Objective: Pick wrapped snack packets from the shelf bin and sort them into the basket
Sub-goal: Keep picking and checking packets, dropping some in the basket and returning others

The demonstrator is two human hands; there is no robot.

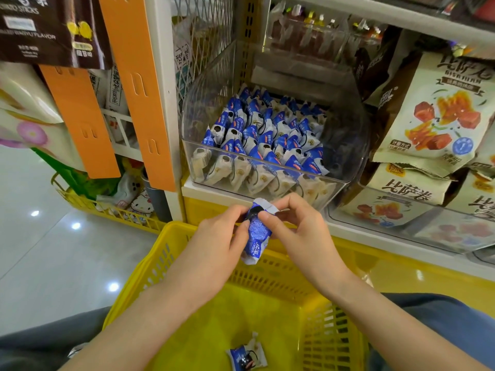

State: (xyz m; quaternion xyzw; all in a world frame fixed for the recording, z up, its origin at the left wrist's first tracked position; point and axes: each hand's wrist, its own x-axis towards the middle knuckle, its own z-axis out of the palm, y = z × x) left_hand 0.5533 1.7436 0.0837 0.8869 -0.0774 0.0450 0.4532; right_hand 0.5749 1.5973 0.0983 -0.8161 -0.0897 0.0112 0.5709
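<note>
Where basket (150, 265) fronts shelf (209, 190), glossy pale floor (53, 263) lies left.

so it's just bare forearms running back from the left hand (217, 236) and right hand (300, 231), and below them, out to either side, you can see legs in plain dark blue-grey cloth trousers (442, 317), slightly bluer on the right-hand side.
</note>
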